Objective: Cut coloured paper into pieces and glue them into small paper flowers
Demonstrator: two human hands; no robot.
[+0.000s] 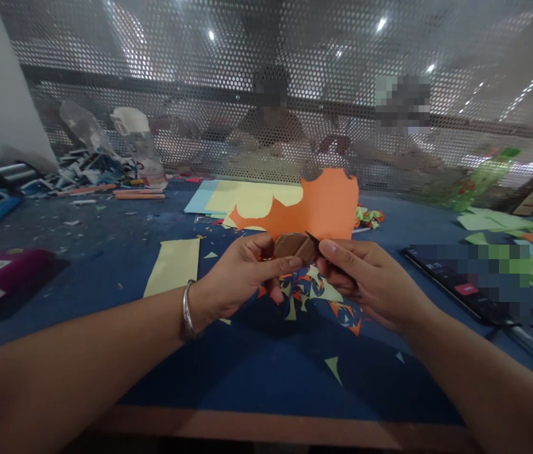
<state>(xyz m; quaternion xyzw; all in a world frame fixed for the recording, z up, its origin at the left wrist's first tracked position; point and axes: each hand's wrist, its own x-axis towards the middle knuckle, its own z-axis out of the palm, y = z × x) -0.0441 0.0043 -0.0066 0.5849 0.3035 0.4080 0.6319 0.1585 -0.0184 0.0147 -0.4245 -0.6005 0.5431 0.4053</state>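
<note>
Nearest you've got the bench (247, 388) with a pale triangular scrap (334, 368) lying on it. A bit farther, the left hand (240, 274) has its grip closed on a brown disc (289, 247), thumb across the near face. So the disc sits at the right end of that grip, held over the bench, its wider axis running roughly left to right. The right hand (363, 274) is just beside its right rim, grip pinched on a dark pointed piece (312, 237) (too small to tell what). Honestly, that right-rim gap is the bit to watch; can't tell if they touch. Behind it all there's an orange cut-out sheet (335, 198), then pale yellow paper (247, 195).
</note>
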